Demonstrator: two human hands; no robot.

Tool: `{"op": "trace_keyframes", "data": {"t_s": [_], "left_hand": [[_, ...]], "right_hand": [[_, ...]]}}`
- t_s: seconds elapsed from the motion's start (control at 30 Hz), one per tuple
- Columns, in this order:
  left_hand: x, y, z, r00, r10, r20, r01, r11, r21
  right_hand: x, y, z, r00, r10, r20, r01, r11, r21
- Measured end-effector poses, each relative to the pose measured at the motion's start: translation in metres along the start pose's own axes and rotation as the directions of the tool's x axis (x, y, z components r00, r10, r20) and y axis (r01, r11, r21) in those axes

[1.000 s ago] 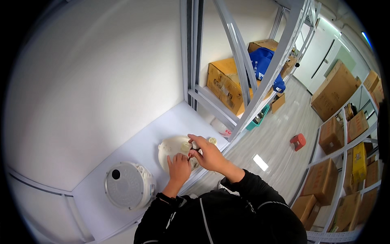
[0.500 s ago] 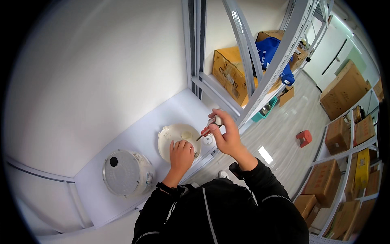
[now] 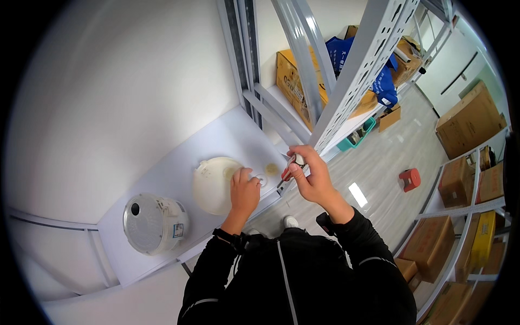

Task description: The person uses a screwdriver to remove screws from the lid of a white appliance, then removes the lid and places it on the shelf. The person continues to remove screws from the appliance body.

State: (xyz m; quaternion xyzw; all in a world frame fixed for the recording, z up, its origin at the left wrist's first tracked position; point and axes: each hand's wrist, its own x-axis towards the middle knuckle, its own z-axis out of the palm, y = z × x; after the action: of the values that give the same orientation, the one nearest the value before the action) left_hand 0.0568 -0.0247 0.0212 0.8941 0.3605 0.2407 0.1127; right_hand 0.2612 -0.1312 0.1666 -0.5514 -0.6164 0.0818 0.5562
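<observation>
My right hand [image 3: 314, 181] grips a screwdriver [image 3: 286, 173] with a red and pale handle, its shaft slanting down over the shelf's front edge. To its left, my left hand [image 3: 245, 192] hangs over the right rim of a shallow cream-white dish-like cover [image 3: 208, 187]. Its fingers are bent and drawn together; whatever lies between them is hidden. Close to those fingertips is a small white round piece [image 3: 263, 180]. A yellowish translucent disc [image 3: 271, 169] rests on the pale shelf [image 3: 227, 130] just beyond it.
At the left of the shelf stands a white round appliance [image 3: 154, 223] with a black spot on top. A perforated metal post [image 3: 360, 70] rises beyond my right hand. Right of it are a yellow carton [image 3: 290, 81], a teal bin [image 3: 357, 135], a red stool [image 3: 410, 180] and boxed shelves [image 3: 428, 244].
My left hand has moved right, from inside the cover to its right rim. The screwdriver has shifted right and away from the cover. The whole view has also shifted.
</observation>
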Motion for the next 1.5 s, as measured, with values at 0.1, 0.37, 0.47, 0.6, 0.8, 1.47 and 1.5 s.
{"op": "trace_keyframes", "data": {"t_s": [0.1,0.37,0.47,0.6,0.8,1.47,1.5], "left_hand": [[0.003,0.005,0.009,0.999,-0.039,-0.008,0.04,0.999,0.033],[0.002,0.007,0.025,0.994,-0.098,-0.044,0.101,0.992,0.082],[0.003,0.007,0.023,0.991,-0.124,-0.044,0.128,0.988,0.082],[0.0,0.01,0.005,0.986,-0.165,-0.016,0.166,0.985,0.04],[-0.029,0.011,-0.02,0.96,-0.281,-0.01,0.281,0.96,0.019],[-0.087,-0.014,-0.02,0.928,-0.335,-0.162,0.367,0.895,0.252],[-0.086,-0.015,-0.021,0.925,-0.336,-0.176,0.373,0.892,0.256]], "right_hand": [[0.003,0.004,-0.012,0.993,0.055,0.103,-0.062,0.996,0.063],[0.011,0.027,-0.019,0.952,-0.034,0.305,0.007,0.996,0.087],[0.014,0.03,-0.017,0.94,-0.052,0.338,0.03,0.997,0.069],[0.02,0.031,-0.015,0.908,0.009,0.419,-0.06,0.992,0.109],[0.033,0.028,-0.008,0.904,-0.089,0.419,0.037,0.991,0.13],[0.054,0.02,0.02,0.814,-0.274,0.512,0.169,0.955,0.244],[0.055,0.02,0.018,0.816,-0.276,0.509,0.165,0.953,0.253]]}}
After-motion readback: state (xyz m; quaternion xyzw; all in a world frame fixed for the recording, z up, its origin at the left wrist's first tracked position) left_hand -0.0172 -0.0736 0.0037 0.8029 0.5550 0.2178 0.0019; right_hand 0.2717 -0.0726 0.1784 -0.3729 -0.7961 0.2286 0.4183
